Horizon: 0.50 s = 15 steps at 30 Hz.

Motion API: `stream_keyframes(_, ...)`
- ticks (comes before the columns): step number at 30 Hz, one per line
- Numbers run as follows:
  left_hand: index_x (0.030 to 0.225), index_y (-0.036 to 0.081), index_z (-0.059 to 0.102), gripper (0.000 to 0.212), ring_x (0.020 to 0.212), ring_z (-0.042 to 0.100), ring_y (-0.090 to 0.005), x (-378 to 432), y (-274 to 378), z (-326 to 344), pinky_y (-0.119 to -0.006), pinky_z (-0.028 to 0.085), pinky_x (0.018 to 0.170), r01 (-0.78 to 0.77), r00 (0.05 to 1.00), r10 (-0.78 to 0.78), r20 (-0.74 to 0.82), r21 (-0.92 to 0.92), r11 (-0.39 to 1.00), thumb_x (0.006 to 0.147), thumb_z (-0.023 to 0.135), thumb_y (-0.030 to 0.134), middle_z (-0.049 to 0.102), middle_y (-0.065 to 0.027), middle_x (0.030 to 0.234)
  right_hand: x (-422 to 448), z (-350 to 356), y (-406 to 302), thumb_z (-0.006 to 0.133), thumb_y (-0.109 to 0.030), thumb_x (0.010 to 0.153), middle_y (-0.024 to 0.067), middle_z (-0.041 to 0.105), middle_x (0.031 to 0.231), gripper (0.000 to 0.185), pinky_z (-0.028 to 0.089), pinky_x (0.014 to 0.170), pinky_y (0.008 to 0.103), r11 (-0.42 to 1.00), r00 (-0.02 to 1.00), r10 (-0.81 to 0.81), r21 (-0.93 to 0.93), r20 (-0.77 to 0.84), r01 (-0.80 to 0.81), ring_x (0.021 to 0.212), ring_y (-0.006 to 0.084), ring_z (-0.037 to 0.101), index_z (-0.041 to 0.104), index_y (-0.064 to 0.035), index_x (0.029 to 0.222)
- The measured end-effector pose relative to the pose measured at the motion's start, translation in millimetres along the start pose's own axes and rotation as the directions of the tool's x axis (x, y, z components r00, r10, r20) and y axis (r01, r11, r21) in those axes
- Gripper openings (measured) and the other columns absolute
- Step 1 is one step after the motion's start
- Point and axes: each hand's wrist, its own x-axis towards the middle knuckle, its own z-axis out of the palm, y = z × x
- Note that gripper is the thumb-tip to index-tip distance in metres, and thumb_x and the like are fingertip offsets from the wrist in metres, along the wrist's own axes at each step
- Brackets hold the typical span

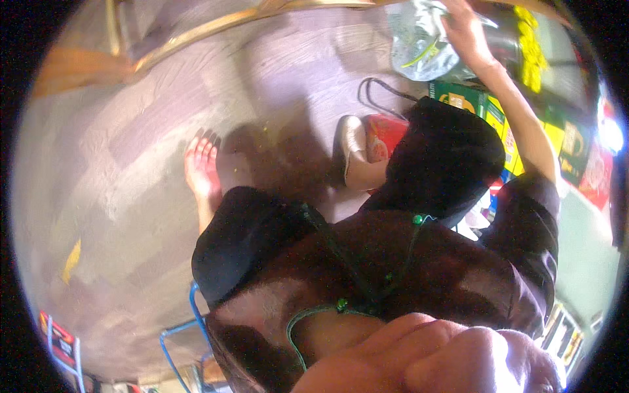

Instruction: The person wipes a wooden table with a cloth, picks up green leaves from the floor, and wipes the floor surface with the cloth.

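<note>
My right hand (464,34) reaches out at the upper right and appears to grip a clear plastic bag (422,59); its fingertips are partly cut off by the top of the picture. Inside the bag lies a thin yellow-green item (423,53), perhaps a bean or pepper pod. My left hand (201,167) is held out beyond my dark-clothed knee, palm up, fingers slightly apart, with nothing in it. Below the bag stand printed green cartons (457,98). A red printed package or bag (385,135) sits beside my light shoe (354,140), partly behind my leg.
A dark cord or handle loop (373,86) lies near the cartons. Yellow printed boxes (511,142) and a bumpy yellow item (528,49) are along the right. Blue metal tubing (164,353) shows behind me. Wooden framing (196,32) runs along the far floor edge.
</note>
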Motion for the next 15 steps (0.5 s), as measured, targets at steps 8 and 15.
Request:
stream_keyframes(8, 0.133, 0.003, 0.04, 0.044, 0.12, 0.041, -0.0252, 0, 7, 17, -0.041, 0.028, 0.108, 0.064, 0.997, -0.063, 0.037, -0.024, 0.998, 0.095, 0.038, 0.026, 0.041, -0.0152, 0.134, -143, -60, 173, 0.053, -0.017, 0.084, 0.0162, 0.06, 0.093, 0.023, 0.046, 0.072, 0.0388, 0.737, 0.796, 0.374, -0.368, -0.477, -0.567, 0.08, 0.0329, 0.058, 0.057, -0.0026, 0.101)
stream_keyframes(15, 0.131, 0.002, 0.041, 0.045, 0.111, 0.047, -0.0221, -19, 33, -1, -0.038, 0.035, 0.102, 0.003, 0.999, -0.003, 0.053, -0.003, 1.0, 0.095, 0.042, 0.029, 0.05, -0.011, 0.123, -151, 7, 250, 0.063, -0.012, 0.073, 0.0143, 0.063, 0.08, 0.025, 0.047, 0.071, 0.0364, 0.66, 0.105, 0.727, 0.65, -0.679, -0.376, 0.074, 0.0242, 0.059, 0.063, 0.0017, 0.094)
